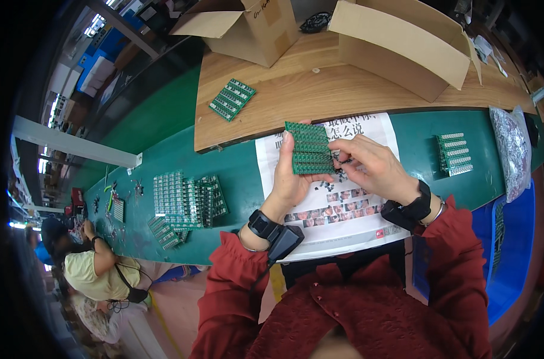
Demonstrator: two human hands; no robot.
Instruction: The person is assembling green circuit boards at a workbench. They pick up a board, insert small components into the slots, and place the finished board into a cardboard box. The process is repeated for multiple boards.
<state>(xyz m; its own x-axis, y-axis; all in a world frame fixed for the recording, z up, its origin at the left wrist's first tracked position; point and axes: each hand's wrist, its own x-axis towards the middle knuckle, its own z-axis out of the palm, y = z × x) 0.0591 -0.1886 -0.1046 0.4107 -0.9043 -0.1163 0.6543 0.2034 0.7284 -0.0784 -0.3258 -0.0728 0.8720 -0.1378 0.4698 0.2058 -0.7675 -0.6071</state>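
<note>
A green circuit board panel (311,146) with rows of small parts is tilted up above the newspaper sheet. My left hand (288,176) is closed round its left and lower edges, thumb along the side. At the panel's right edge my right hand (370,164) is pinched, with tiny dark bits at its fingertips; their exact shape is too small to tell. Loose small black components (327,186) lie on the newspaper (320,239) below both hands. Dark bands with box-shaped devices are strapped round both my wrists.
Stacked circuit board panels (185,200) lie left on the green table (242,173). Another panel (232,99) is on the wooden shelf (272,90), near two cardboard boxes (397,48). At right are more boards (455,154), a plastic bag (512,152) and a blue bin (517,263). A co-worker (95,266) sits left.
</note>
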